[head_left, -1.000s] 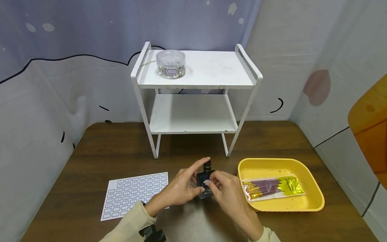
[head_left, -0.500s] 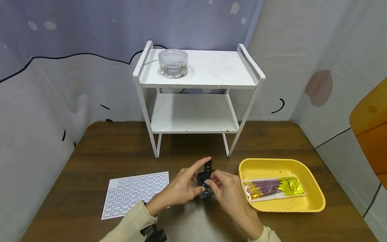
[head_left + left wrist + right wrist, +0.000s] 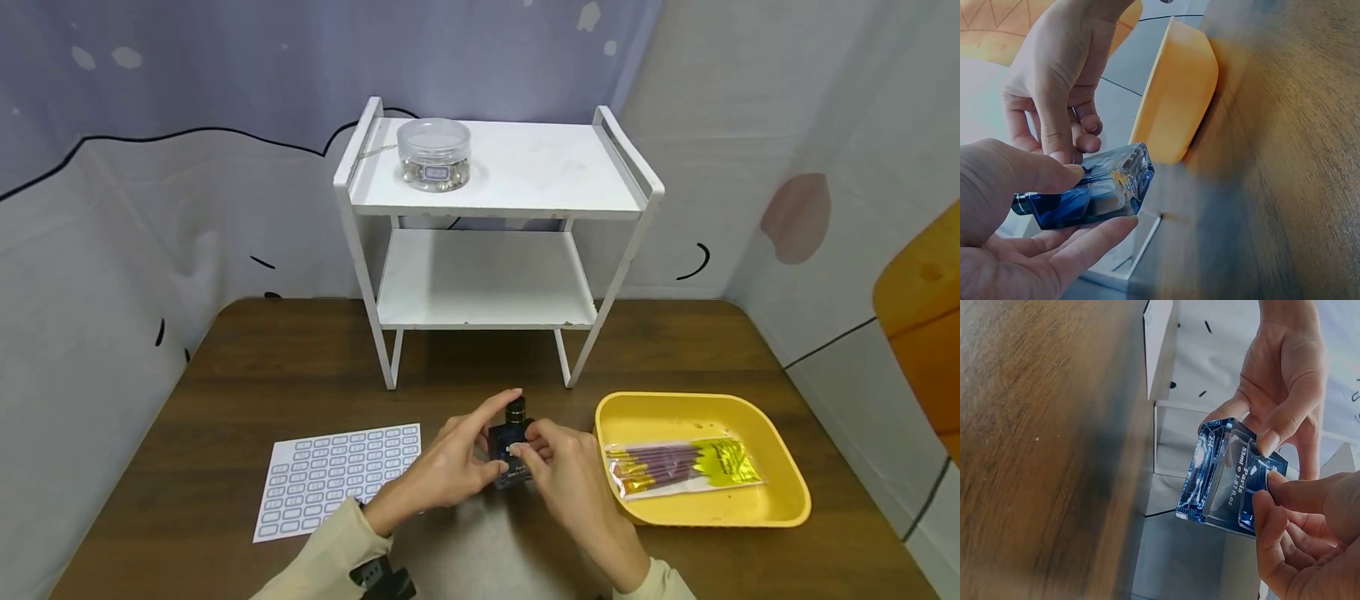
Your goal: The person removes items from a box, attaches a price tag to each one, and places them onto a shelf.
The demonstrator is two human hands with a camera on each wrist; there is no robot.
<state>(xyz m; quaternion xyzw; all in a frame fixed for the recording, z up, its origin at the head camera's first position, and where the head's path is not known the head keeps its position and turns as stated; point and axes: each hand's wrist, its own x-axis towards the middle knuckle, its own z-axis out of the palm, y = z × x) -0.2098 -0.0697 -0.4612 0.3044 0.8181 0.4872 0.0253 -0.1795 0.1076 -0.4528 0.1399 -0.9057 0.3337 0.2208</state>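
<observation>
A dark blue glass perfume bottle (image 3: 513,478) with a black cap (image 3: 515,410) is held off the table between both hands. My left hand (image 3: 452,468) grips it from the left, thumb on the front face and index fingertip on the cap. My right hand (image 3: 567,477) holds its right side, with the thumb pressed to the front face and the other fingers curled. In the right wrist view, a small whitish edge (image 3: 1268,479) shows at the right thumb tip, and white "Paris" lettering runs across the bottle. The left wrist view shows its thick clear base.
Left of the hands lies a sheet of small blue-framed labels (image 3: 337,475). To the right stands a yellow tray (image 3: 780,500) with a packet of purple-handled brushes (image 3: 660,468). Behind is a white two-tier shelf (image 3: 487,279), with a lidded clear jar (image 3: 434,155) on top.
The head view has shifted slightly. Both hands keep their places on the bottle, with the right thumb still pressed to its front.
</observation>
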